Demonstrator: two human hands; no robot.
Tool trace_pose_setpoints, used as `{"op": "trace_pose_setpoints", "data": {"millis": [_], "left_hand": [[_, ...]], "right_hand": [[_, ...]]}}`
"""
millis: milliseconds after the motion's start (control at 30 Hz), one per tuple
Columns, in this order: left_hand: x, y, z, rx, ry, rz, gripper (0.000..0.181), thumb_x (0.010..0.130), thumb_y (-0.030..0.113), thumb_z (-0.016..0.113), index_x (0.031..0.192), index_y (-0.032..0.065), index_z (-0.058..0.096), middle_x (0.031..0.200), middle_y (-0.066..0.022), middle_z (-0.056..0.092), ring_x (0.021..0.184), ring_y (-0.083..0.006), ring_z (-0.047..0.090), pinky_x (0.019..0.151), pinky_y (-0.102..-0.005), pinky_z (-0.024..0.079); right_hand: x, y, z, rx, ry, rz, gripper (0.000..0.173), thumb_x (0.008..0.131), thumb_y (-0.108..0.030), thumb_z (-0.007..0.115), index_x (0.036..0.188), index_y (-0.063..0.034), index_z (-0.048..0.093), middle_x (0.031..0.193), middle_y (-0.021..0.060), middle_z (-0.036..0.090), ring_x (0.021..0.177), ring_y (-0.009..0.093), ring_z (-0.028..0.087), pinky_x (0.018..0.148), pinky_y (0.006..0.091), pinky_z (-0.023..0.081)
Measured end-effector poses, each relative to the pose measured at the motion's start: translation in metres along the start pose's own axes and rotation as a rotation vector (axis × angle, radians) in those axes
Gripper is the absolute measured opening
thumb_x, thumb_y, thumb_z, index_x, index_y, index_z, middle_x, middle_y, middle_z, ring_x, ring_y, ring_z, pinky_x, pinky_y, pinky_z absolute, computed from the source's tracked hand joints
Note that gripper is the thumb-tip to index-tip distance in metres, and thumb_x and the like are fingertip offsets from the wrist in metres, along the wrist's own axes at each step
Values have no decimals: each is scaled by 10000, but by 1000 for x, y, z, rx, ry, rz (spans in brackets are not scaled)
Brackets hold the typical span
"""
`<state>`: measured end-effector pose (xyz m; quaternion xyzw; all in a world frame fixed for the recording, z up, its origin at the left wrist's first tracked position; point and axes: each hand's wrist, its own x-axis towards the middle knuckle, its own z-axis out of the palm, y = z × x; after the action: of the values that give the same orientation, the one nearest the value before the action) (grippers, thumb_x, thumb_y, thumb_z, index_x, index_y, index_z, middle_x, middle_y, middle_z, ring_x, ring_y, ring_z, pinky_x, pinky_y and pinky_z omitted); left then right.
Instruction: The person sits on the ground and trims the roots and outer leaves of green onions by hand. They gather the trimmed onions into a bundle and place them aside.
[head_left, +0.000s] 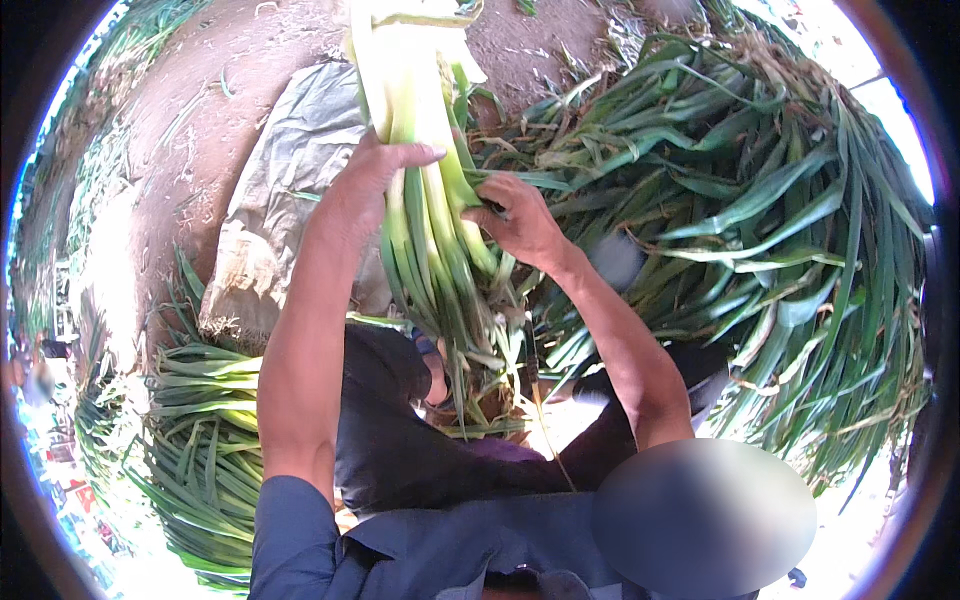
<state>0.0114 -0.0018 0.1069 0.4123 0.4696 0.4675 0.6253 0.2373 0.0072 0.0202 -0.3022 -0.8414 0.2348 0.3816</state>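
Observation:
My left hand (375, 176) grips a bunch of leeks (431, 202) from the left side, with the thumb across the stalks. The pale stem ends point away from me and are washed out by bright light; the green leaves hang towards my lap. On the bunch's right side, my right hand (521, 217) has its fingers closed on the edge of a green leek leaf (466, 191). A small dark spot shows between those fingers; I cannot tell what it is.
A large heap of leeks (720, 172) spreads along the right. More leeks (206, 457) are stacked at lower left. A creased grey sack (281, 150) lies on the bare soil (195, 97). A thin rod (541, 420) and leaf scraps lie between my legs.

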Motion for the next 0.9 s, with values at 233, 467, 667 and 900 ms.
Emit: {"op": "trace_pose_setpoints", "data": {"millis": [233,467,667,900], "left_hand": [[-19,50,5,-41,216,131,557,750,56,842,1211,-103,574,1017,-203,658,877,-319,683,861,-452,647],[-60,90,-30,-223,348,219,562,790,18,818,1274,-121,566,1116,-249,700,1057,-349,713,1079,-441,536],[-86,90,-47,-251,283,244,492,813,-34,767,1274,-106,611,1120,-223,727,1054,-331,719,1019,-435,567],[-97,76,1,-136,204,156,586,770,37,809,1304,-79,599,1136,-193,719,1020,-305,715,976,-407,570]], "right_hand": [[-16,-29,-15,-172,-103,-88,242,860,-156,766,1015,-24,635,926,140,631,892,352,579,911,469,443],[-133,-14,-15,-184,-279,183,263,894,-118,760,1139,-88,668,1064,49,718,994,232,645,914,398,497],[-55,-81,-22,335,80,386,743,949,-306,759,1536,-24,401,1375,215,635,1253,308,629,1011,414,529],[78,-126,-45,665,-110,379,708,1006,-389,693,1497,63,455,1299,198,674,1157,203,645,1005,358,523]]}}
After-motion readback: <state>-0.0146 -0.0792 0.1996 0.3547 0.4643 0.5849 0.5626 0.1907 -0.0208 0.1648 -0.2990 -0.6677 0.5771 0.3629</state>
